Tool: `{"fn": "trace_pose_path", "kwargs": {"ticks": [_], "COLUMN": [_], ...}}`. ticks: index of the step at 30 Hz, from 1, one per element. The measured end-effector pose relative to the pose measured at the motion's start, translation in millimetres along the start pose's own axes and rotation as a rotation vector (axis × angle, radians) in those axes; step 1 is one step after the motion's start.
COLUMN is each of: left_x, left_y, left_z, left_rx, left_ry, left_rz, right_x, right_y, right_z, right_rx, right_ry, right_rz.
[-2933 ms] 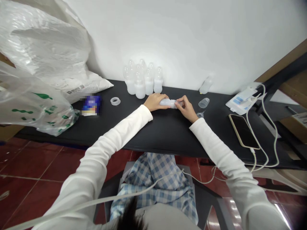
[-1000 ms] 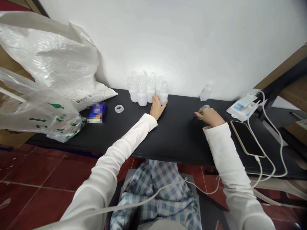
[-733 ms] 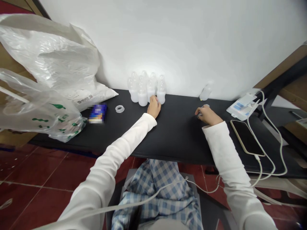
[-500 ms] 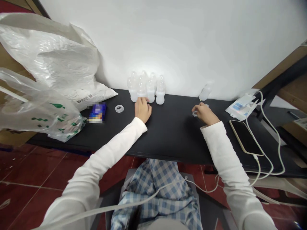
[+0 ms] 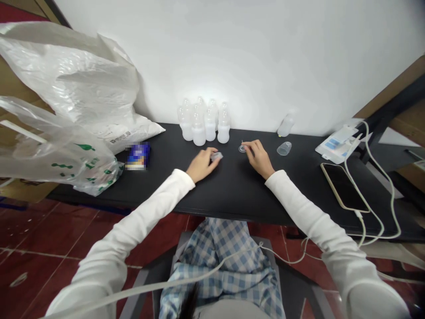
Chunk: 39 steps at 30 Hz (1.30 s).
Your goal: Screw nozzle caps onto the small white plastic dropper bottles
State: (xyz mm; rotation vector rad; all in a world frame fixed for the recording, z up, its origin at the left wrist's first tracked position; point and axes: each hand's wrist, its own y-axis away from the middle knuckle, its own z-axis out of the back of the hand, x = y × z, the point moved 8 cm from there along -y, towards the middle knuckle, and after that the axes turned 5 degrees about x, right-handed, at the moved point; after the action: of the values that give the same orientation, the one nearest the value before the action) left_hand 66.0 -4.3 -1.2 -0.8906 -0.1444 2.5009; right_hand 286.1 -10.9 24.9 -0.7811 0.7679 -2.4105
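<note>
ring (image 5: 217, 156) moved into left hand (image 5: 202, 165), bottles (image 5: 199, 134) behind, phone (image 5: 345, 187) far right

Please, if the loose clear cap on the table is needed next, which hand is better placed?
Probably the right hand: it is nearer to the cap, though it holds a small clear piece. The left hand is farther, holding a translucent part.

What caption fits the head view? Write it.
Left grip on translucent piece, right grip on clear disc, upright bottles behind.

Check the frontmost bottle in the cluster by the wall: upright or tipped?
Upright: the frontmost bottle stands base-down on the black table, its clear domed top pointing up.
</note>
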Motion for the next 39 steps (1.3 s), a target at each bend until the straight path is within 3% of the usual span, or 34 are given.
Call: {"fn": "trace_pose_path", "kwargs": {"ticks": [3, 6, 9, 12, 16, 21, 24, 31, 39], "left_x": [-29, -29, -24, -23, -30, -39, -40, -41, -37], "left_y": [-27, -53, -63, -62, -56, -54, -55, -55, -54], "left_z": [-41.3, -69.3, -79.7, -77.7, -74.4, -81.9, -83.8, -83.1, -80.0], "left_rx": [0.025, -0.047, -0.086, -0.074, -0.044, 0.054, 0.086, 0.093, 0.03], "left_ry": [0.426, 0.779, 0.998, 1.129, 1.104, 1.014, 1.035, 1.088, 1.028], "left_rz": [0.007, 0.233, 0.378, 0.372, 0.28, 0.194, 0.177, 0.182, 0.181], "right_x": [4, -1, -4, 0, 1, -14, -15, -13, -20], "right_y": [1, 4, 7, 6, 6, 7, 7, 9, 9], "right_z": [5, 18, 23, 13, -3, -3, -2, -2, -15], "right_rx": [-0.092, -0.22, -0.246, -0.147, -0.04, -0.073, -0.076, -0.132, 0.023], "right_ry": [-0.024, -0.035, -0.097, -0.165, -0.216, -0.226, -0.17, -0.137, -0.192], "right_rz": [0.025, -0.02, -0.056, -0.034, -0.045, -0.171, -0.169, -0.171, -0.249]}}
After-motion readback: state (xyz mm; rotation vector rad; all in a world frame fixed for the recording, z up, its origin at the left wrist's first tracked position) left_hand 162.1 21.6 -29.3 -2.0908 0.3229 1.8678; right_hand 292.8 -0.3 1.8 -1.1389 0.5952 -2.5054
